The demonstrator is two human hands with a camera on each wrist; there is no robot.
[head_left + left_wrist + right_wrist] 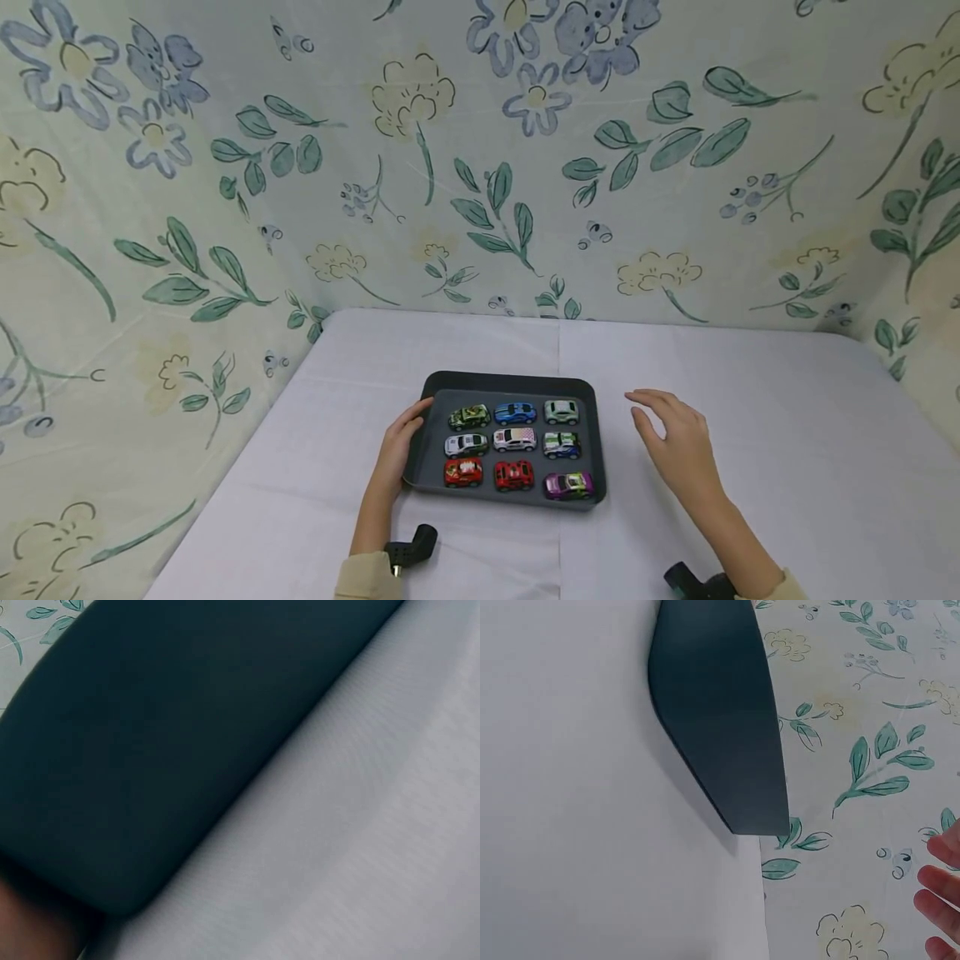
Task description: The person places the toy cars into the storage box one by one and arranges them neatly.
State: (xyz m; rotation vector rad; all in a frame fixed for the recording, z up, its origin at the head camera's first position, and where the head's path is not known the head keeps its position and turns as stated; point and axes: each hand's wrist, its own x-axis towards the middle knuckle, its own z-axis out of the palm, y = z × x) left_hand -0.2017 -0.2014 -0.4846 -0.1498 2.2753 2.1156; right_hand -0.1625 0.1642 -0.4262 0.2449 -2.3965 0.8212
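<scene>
A dark grey tray [480, 383] is on the white table, with several small toy cars in it in three rows. Along the back row are a camouflage car [469, 417], a blue car [515, 412] and a pale green one [561, 412]. Two red cars, one of them in the middle [513, 475], and a purple car [568, 485] make up the front row. My left hand [393, 454] holds the tray's left side, fingertips at the rim. To the right of the tray, my right hand [682, 446] hovers apart from it, fingers loosely bent and holding nothing.
White cloth [810, 433] covers the table. A floral curtain [525, 208] hangs behind it and along the left. Black wrist-worn devices show at the left wrist [412, 546] and the right wrist [697, 583].
</scene>
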